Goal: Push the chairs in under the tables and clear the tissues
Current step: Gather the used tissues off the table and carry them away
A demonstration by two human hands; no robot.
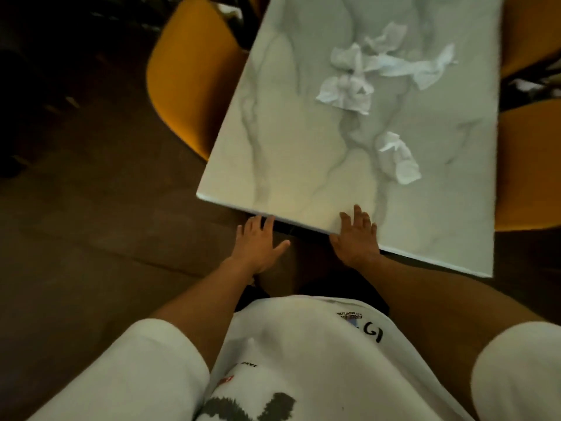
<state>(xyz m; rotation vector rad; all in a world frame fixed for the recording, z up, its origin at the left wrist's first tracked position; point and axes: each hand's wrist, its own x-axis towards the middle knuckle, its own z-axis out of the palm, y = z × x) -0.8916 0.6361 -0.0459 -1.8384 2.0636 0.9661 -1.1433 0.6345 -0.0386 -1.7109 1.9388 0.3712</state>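
Note:
A white marble-pattern table [303, 153] fills the upper right. Several crumpled white tissues lie on it: a cluster [379, 65] towards the far side and a single tissue [400, 159] nearer me. My right hand [358, 238] rests flat on the table's near edge, fingers spread, holding nothing. My left hand [258, 241] is open with fingertips at the same edge, just off the tabletop. A yellow chair [188, 80] stands at the table's left side, tucked partly under it. Two more yellow chairs [528, 165] show along the right side.
Dark brown floor [91, 208] spreads to the left and below the table. More white tissues [528, 85] lie on the floor or seat between the right chairs. My white shirt and sleeves fill the bottom of the view.

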